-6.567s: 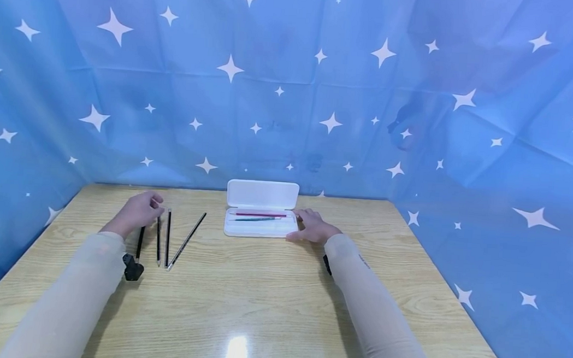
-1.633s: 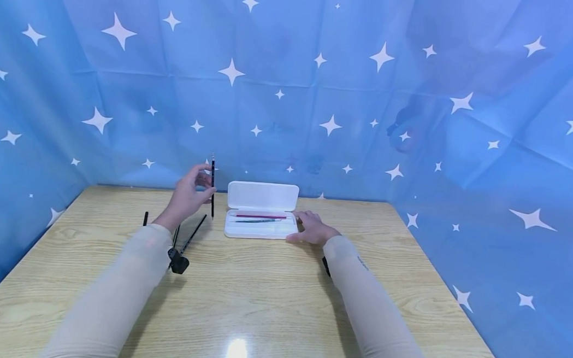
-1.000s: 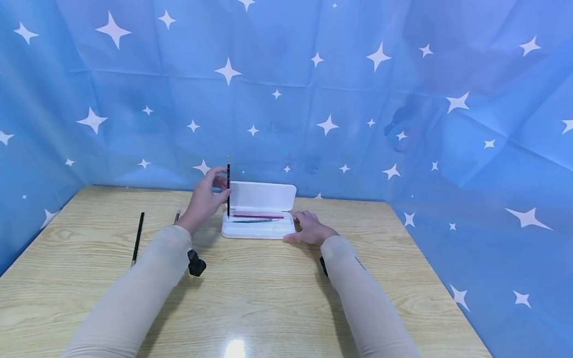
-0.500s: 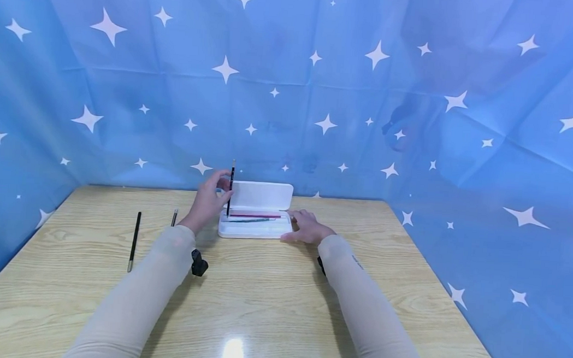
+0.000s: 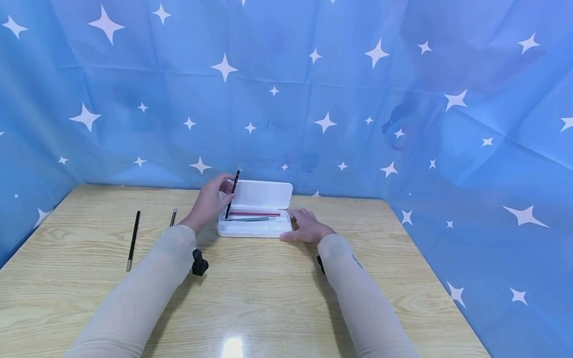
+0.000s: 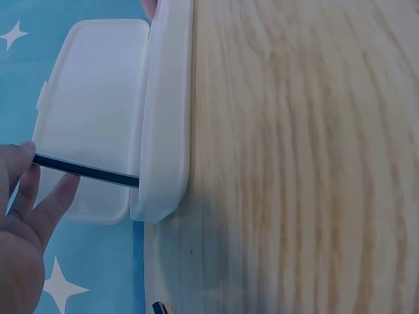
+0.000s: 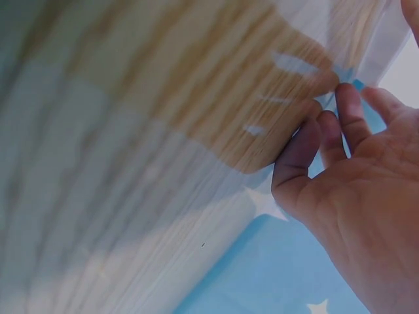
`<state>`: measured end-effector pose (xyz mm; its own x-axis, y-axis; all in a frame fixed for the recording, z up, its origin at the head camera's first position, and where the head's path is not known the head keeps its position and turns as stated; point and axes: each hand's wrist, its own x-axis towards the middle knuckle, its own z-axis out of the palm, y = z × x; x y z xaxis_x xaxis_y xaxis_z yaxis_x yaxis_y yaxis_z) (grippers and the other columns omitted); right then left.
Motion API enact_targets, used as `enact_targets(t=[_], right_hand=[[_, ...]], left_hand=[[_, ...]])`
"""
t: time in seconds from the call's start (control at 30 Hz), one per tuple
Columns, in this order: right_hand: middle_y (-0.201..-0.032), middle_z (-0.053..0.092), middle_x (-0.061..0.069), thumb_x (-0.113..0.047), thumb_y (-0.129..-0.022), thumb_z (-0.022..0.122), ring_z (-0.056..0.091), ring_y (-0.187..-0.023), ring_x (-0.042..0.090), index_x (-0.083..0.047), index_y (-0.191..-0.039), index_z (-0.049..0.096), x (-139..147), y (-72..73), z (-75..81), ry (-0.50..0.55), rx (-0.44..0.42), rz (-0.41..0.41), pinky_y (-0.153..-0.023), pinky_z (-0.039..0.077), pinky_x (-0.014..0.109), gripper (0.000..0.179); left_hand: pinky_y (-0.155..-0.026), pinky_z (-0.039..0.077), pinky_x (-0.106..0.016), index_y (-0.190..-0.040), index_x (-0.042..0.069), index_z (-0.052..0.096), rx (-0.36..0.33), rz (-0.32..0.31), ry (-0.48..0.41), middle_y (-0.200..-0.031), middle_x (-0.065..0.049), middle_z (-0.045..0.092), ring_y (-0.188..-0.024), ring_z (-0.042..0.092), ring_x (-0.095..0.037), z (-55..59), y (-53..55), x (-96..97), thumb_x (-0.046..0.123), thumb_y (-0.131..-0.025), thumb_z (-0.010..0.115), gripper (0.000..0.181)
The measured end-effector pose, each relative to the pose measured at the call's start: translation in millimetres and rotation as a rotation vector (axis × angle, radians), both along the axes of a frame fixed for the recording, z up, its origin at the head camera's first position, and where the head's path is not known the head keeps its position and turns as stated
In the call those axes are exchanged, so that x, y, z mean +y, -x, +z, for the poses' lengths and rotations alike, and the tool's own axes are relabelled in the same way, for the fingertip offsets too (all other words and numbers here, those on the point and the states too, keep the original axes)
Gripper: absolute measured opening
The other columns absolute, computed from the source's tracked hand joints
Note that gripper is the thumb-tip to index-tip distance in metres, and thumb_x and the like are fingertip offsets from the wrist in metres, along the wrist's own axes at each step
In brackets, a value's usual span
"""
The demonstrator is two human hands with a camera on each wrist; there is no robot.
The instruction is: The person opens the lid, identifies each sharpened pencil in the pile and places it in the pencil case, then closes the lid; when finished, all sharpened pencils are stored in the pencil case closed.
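My left hand (image 5: pixel 208 202) pinches a black pencil (image 5: pixel 235 186) between thumb and fingers at the left end of an open white pencil case (image 5: pixel 253 234). Tilted, its eraser end up and leaning right, the pencil has its lower end inside the case. The left wrist view shows the same pencil (image 6: pixel 98 173) running from the fingertips down behind the case wall (image 6: pixel 169 118). A red pencil (image 5: pixel 264 214) and a teal one (image 5: pixel 254 219) lie in the case. My right hand (image 5: pixel 308 228) holds the case's right end, thumb at the front corner, fingers toward the back.
On the wooden table (image 5: pixel 269 304), left of the case, lies a black pencil (image 5: pixel 133 241). The end of another dark pencil (image 5: pixel 173 217) shows beside my left sleeve, which hides the rest. The upright lid (image 5: pixel 266 194) stands before a blue starry curtain (image 5: pixel 292 92).
My left hand has lifted a black pencil from the table and carried it right to the case. Upright half a second ago, the pencil now leans right. The right hand stays in place.
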<state>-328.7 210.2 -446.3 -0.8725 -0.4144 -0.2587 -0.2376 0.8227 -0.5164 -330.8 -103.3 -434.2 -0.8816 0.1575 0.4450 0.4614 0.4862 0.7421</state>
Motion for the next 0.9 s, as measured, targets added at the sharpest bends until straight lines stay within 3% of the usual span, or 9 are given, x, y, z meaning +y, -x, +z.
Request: enact_targets(t=[0.2,0.37,0.7,0.8,0.9], right_hand=[[-0.152,0.034,0.014,-0.046,-0.093,0.073,0.026,-0.141,0.033,-0.015,-0.162,0.025,0,-1.2,2.4,0.011,0.001,0.0,-0.118,0.026,0.054,0.09],[-0.154,0.033,0.014,-0.047,-0.093,0.072,0.025,-0.144,0.033,-0.015,-0.163,0.024,0,-1.0,1.7,0.007,-0.005,-0.006,-0.118,0.025,0.054,0.091],[-0.155,0.033,0.013,-0.051,-0.091,0.073,0.026,-0.143,0.032,-0.017,-0.163,0.024,-1,1.5,-0.8,-0.024,0.009,-0.005,-0.119,0.025,0.053,0.093],[-0.155,0.032,0.013,-0.051,-0.091,0.073,0.025,-0.143,0.032,-0.017,-0.163,0.023,-1,1.0,0.4,-0.024,0.006,-0.002,-0.119,0.025,0.053,0.094],[-0.155,0.032,0.014,-0.051,-0.091,0.073,0.026,-0.142,0.033,-0.015,-0.163,0.023,-1,1.0,2.1,-0.02,0.007,0.005,-0.118,0.026,0.054,0.094]], left_hand=[[-0.093,0.052,-0.046,-0.126,0.004,0.064,-0.058,-0.048,0.092,-0.107,-0.012,0.066,-0.101,0.063,-0.028,3.4,3.5,8.7,0.002,-0.096,0.069,0.031],[-0.091,0.054,-0.042,-0.121,0.009,0.068,-0.122,-0.073,0.229,-0.109,-0.007,0.068,-0.099,0.063,-0.023,4.2,6.7,19.4,0.006,-0.097,0.069,0.024],[-0.088,0.052,-0.038,-0.109,0.011,0.073,-0.14,-0.082,0.469,-0.102,-0.002,0.069,-0.093,0.061,-0.019,3.2,8.7,39.7,0.006,-0.095,0.072,0.015],[-0.092,0.052,-0.04,-0.113,0.01,0.072,-0.14,-0.082,0.485,-0.107,-0.004,0.069,-0.098,0.062,-0.02,1.7,7.9,38.3,0.006,-0.094,0.072,0.019],[-0.102,0.05,-0.043,-0.123,0.011,0.067,-0.167,-0.082,0.44,-0.118,-0.006,0.067,-0.109,0.061,-0.023,2.0,6.1,32.8,0.007,-0.094,0.073,0.029]])
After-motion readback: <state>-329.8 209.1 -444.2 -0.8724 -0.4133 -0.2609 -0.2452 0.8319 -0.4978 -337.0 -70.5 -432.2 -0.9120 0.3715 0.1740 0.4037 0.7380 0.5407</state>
